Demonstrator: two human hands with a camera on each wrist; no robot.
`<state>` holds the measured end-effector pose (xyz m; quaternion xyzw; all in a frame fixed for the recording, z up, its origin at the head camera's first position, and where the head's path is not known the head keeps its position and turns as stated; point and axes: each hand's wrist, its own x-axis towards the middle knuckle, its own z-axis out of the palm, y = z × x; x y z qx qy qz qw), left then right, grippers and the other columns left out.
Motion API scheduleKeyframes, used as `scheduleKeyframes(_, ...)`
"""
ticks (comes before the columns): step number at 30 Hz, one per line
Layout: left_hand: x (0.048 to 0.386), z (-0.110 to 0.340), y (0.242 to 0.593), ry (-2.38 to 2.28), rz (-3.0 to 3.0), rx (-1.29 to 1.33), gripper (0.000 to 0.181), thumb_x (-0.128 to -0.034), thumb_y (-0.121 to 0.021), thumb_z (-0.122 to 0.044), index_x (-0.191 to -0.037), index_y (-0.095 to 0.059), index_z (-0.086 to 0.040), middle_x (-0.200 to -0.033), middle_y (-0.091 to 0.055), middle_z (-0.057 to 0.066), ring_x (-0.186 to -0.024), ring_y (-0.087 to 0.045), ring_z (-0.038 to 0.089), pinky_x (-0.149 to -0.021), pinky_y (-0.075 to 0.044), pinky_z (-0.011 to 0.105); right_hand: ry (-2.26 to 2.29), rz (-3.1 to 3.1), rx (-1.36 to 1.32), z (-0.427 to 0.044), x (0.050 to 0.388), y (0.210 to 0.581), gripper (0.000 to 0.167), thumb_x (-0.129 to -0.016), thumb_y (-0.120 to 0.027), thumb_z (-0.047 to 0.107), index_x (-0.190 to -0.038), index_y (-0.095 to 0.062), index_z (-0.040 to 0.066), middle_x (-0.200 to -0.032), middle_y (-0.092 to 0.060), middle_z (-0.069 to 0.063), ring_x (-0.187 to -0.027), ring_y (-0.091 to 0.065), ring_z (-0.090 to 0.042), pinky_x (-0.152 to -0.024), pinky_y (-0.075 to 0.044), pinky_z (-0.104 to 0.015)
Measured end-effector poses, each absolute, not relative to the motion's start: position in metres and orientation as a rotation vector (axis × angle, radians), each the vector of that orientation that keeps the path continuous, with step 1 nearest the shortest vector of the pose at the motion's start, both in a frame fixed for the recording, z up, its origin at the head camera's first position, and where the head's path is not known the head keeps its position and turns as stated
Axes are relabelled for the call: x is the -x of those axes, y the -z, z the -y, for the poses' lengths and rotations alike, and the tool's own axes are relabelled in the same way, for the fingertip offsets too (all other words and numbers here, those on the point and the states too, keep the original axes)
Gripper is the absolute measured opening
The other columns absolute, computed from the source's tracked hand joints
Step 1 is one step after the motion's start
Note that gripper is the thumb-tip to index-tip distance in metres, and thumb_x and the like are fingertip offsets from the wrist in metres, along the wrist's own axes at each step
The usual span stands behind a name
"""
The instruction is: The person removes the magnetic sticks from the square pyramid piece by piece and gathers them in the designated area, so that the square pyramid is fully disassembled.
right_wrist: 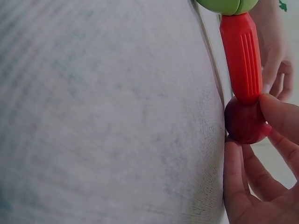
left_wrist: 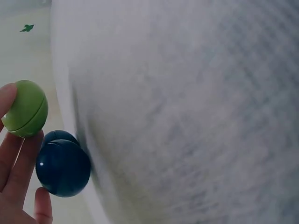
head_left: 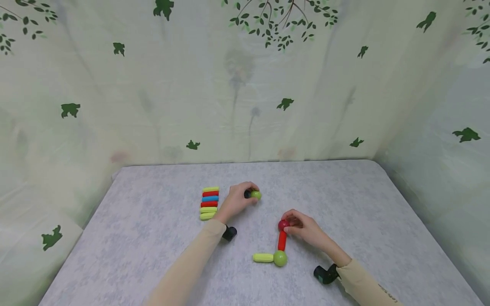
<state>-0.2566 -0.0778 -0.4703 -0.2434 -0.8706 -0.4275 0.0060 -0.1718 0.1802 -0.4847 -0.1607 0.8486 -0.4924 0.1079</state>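
Observation:
In the head view my left hand (head_left: 238, 199) is near the back middle of the table, pinching a green ball (left_wrist: 29, 108) between thumb and fingers. Dark blue balls (left_wrist: 63, 168), one partly behind another, lie against the same hand; whether its fingers hold them I cannot tell. My right hand (head_left: 306, 229) grips a dark red ball (right_wrist: 247, 122) that touches one end of a red rod (right_wrist: 242, 58). The rod's other end meets a second green ball (head_left: 280, 258), from which a yellow-green rod (head_left: 263, 258) points left.
Left of my left wrist lies a column of yellow-green, red and blue rods (head_left: 209, 204), lying side by side. The grey table (head_left: 153, 238) meets a pale leaf-printed curtain (head_left: 214, 106) at the back. Each wrist carries a black camera (head_left: 325, 275).

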Motion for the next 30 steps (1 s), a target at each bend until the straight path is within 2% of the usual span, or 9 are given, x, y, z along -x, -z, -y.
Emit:
scheduleKeyframes(10,0.266,0.078,0.477,1.436,2.713,0.748,0.021,-0.0852,-0.072,-0.007,-0.104,-0.064,-0.008,-0.103,-0.063,0.002,-0.095,-0.055,0.019,-0.09,-0.046,0.036,1.451,-2.492,0.462,-0.18,0.172,0.485,0.021,-0.09,-0.066,0.011,-0.11,-0.06,0.012,-0.108,-0.061,-0.003,-0.097,-0.058,-0.023,-0.081,-0.048,-0.037)
scheduleKeyframes(18,0.265,0.081,0.478,1.453,2.677,0.76,0.026,-0.0829,-0.073,-0.001,-0.107,-0.064,-0.001,-0.105,-0.061,0.006,-0.098,-0.056,0.023,-0.09,-0.046,0.039,1.454,-2.477,0.445,-0.179,0.172,0.486,0.022,-0.09,-0.066,0.011,-0.111,-0.06,0.013,-0.108,-0.061,-0.003,-0.098,-0.057,-0.023,-0.081,-0.048,-0.037)
scheduleKeyframes(24,0.252,0.087,0.465,1.398,2.671,0.794,0.025,-0.0838,-0.072,-0.002,-0.107,-0.064,-0.003,-0.107,-0.06,0.009,-0.103,-0.054,0.032,-0.092,-0.044,0.044,1.459,-2.474,0.458,-0.179,0.171,0.484,0.023,-0.09,-0.067,0.013,-0.112,-0.06,0.011,-0.109,-0.061,-0.004,-0.098,-0.057,-0.024,-0.08,-0.048,-0.037)
scheduleKeyframes(30,0.229,0.094,0.459,1.386,2.665,0.971,0.024,-0.0836,-0.071,0.0,-0.106,-0.064,-0.002,-0.107,-0.062,0.01,-0.103,-0.056,0.033,-0.091,-0.046,0.047,1.461,-2.478,0.469,-0.18,0.171,0.483,0.024,-0.09,-0.067,0.012,-0.113,-0.059,0.01,-0.108,-0.061,-0.005,-0.098,-0.058,-0.024,-0.081,-0.048,-0.038)
